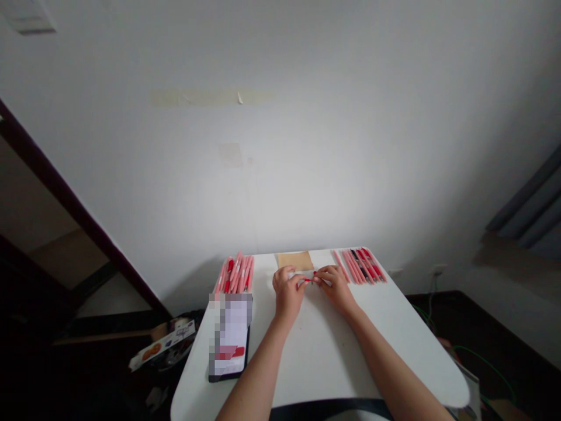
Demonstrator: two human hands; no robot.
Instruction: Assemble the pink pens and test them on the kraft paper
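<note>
Over the far middle of the white table [315, 362], both my hands pinch a thin red pen [308, 280] between them. My left hand [287, 290] is closed on its left end, fingertips together. On the other end, my right hand [333, 286] is closed with thumb and fingers. Much of the pen is hidden by the fingers. Just beyond the hands lies a tan piece of paper or card [295, 259]. To the right of my right hand is a row of pink, red and black pens [362, 267].
A bunch of pink and red pens [235, 275] lies at the table's far left. Nearer, a phone [234, 333] with a lit, partly blurred screen rests along the left edge. A wall [307, 146] rises behind the table. Cables [432, 316] run on the right.
</note>
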